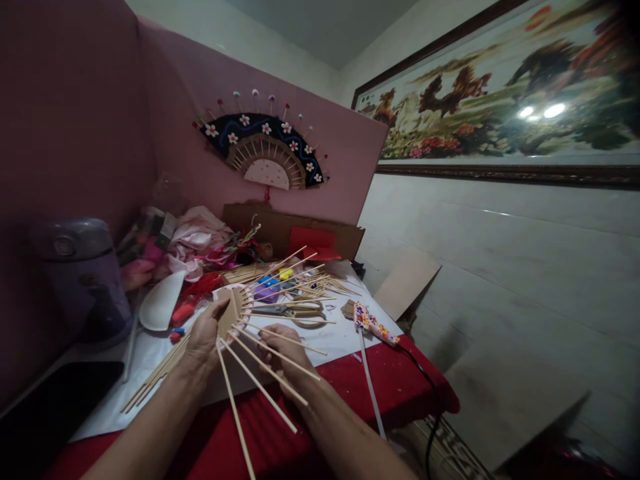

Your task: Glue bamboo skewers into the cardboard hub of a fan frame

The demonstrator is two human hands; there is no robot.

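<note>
A half-round cardboard piece with a white trimmed edge has several thin wooden sticks fanning out from its curved side. My left hand grips its left part, the thumb lying across the cardboard. Under the lower sticks is my right hand, its fingers curled at one of them; the sticks partly cover these fingers. Just beyond, scissors lie on the white sheet, partly behind the sticks. A flower-patterned glue gun with a long white glue stick lies to the right.
Loose sticks lie at left, near a black phone-like slab and a purple bottle. Blue and purple clay packs sit behind. A finished decorated fan hangs on the pink board. A black cord crosses the red cloth's edge.
</note>
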